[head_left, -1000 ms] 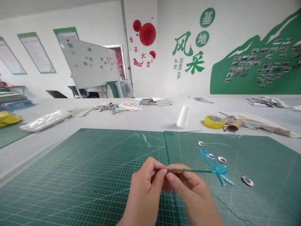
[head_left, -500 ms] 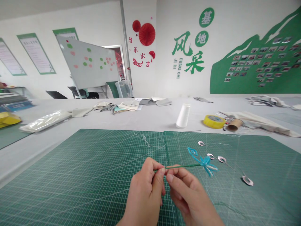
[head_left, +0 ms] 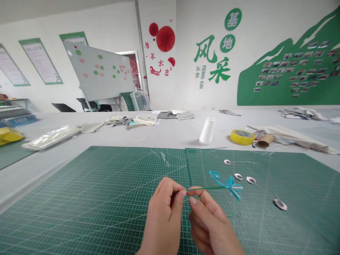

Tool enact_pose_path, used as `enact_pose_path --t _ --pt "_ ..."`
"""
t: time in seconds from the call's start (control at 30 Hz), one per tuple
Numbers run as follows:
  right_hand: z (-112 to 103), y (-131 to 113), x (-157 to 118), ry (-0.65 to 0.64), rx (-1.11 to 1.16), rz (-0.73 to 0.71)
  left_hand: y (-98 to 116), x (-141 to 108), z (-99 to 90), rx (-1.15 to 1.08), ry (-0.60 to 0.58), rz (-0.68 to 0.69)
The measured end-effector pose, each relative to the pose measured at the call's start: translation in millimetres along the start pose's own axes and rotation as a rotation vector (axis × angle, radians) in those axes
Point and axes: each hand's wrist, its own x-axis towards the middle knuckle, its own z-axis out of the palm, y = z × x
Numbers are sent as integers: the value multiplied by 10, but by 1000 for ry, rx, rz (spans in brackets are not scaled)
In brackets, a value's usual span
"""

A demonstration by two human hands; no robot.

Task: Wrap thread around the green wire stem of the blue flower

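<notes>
My left hand (head_left: 164, 212) pinches the end of a green wrapped wire stem (head_left: 205, 188) between thumb and fingertips. At the far end of the stem sits a turquoise wire flower (head_left: 228, 186) with an open loop petal, held up above the mat. My right hand (head_left: 209, 223) is just below the stem, with the index fingertip against it and the thumb slightly apart. Several small silver-edged wire loops (head_left: 238, 176) lie on the green cutting mat (head_left: 106, 198) to the right of the flower, with thin wire tails.
A white thread cone (head_left: 206, 131), a yellow tape roll (head_left: 242, 137) and a cardboard tube (head_left: 265, 140) stand beyond the mat. Fabric pieces (head_left: 143, 119) and a plastic bag (head_left: 51, 138) lie on the grey table behind it.
The flower end of the stem has swung left, closer to my hands. My right hand has dropped lower, and its thumb has come away from the stem.
</notes>
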Motion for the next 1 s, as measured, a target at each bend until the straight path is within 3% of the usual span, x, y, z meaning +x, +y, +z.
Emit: enact_pose_path --t 0.47,0.7,0.87,0.93,1.0 --pt "-85 40 32 131 75 -89 -28 -22 54 31 -102 80" --pt "-154 -21 56 195 -59 -179 -108 62 -91 216 -309 21" --pt "-172 -36 49 214 -166 -213 -215 114 -234 159 -190 55" --pt "-168 -26 42 215 -223 -212 -166 132 -254 109 -131 -24" --pt "-158 -13 35 213 -271 -222 -82 141 -242 25 -165 -71"
